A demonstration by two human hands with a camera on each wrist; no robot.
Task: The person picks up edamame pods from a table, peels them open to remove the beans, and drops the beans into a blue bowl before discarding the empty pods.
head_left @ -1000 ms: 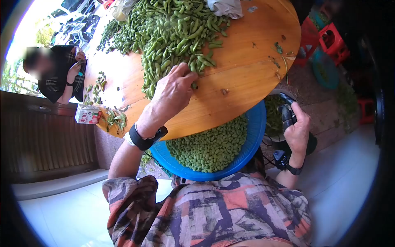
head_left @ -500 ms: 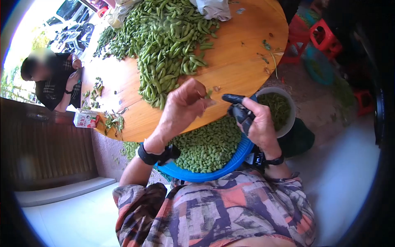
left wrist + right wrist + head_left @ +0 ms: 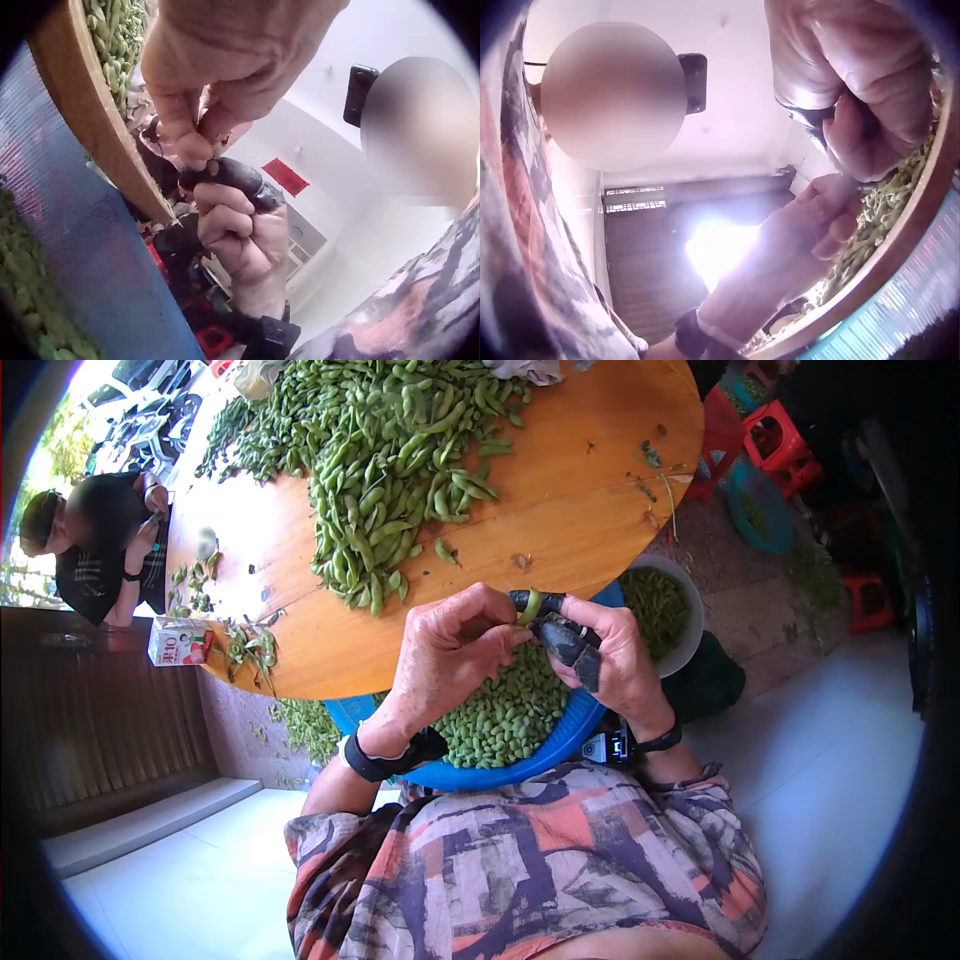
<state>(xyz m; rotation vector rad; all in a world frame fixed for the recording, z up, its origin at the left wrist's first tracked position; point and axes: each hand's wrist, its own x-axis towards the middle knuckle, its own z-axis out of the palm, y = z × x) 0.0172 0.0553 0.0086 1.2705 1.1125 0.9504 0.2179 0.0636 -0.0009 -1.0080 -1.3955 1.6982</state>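
A green soybean pod [image 3: 531, 607] is between the two hands, over the blue basin [image 3: 590, 710] of shelled beans [image 3: 500, 720]. My left hand [image 3: 450, 650] pinches the pod's lower end between thumb and fingertips. My right hand [image 3: 615, 660] wears black covers [image 3: 565, 640] on its thumb and index finger. Against these covered fingers the pod is gripped, lying across the index finger. In the left wrist view, fingertips of the left hand [image 3: 225, 60] meet the black-covered thumb of the right hand [image 3: 247, 232]. The right wrist view mostly hides the pod behind the fingers.
A large heap of pods [image 3: 380, 480] covers part of the round wooden table [image 3: 580, 490]. One loose pod [image 3: 446, 552] lies near its edge. A pale bucket [image 3: 690, 610] of pods stands at right. A carton [image 3: 180, 642] and scraps lie left, where another person [image 3: 100, 550] sits.
The left hand has come back from the pod heap toward the body with a pod. The right hand has swung in from the right, and both hands now meet over the basin.
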